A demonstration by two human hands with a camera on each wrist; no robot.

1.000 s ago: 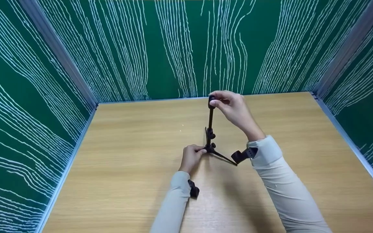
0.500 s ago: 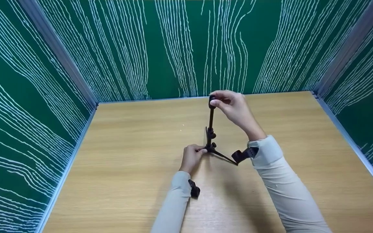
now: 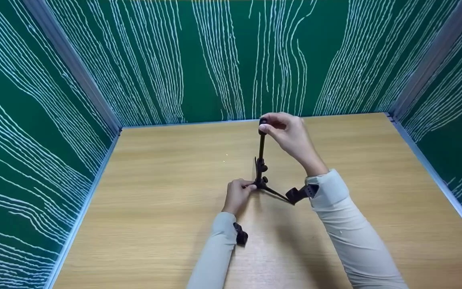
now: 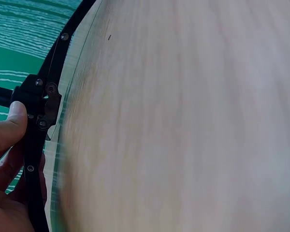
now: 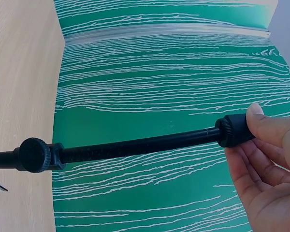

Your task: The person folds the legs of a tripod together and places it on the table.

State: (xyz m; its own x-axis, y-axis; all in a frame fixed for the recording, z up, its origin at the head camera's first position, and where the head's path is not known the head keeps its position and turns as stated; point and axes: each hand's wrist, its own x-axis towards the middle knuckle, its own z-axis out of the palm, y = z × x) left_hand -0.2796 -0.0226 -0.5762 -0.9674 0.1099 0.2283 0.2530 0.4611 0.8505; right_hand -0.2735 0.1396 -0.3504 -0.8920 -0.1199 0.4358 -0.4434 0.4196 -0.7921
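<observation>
A small black tripod stand (image 3: 260, 172) stands on the wooden table with its legs spread and its post upright. My right hand (image 3: 289, 132) pinches the black head at the top of the post between thumb and fingers. In the right wrist view the tube, a knurled knob (image 5: 35, 154) and the ribbed collar (image 5: 224, 130) below the thumb show clearly. My left hand (image 3: 237, 195) grips a leg near the base hub. The left wrist view shows the thumb against the riveted hub (image 4: 36, 99) and fingers behind the flat leg (image 4: 35, 183).
The wooden table (image 3: 155, 208) is enclosed by green walls (image 3: 211, 60) with white wavy lines. Metal rails edge the table at the left, back and right. Tiny pale specks (image 3: 224, 161) lie left of the stand. Each wrist wears a black camera (image 3: 241, 237).
Both hands keep their holds and the stand stays in nearly the same place. Only a very slight shift of the right wrist shows.
</observation>
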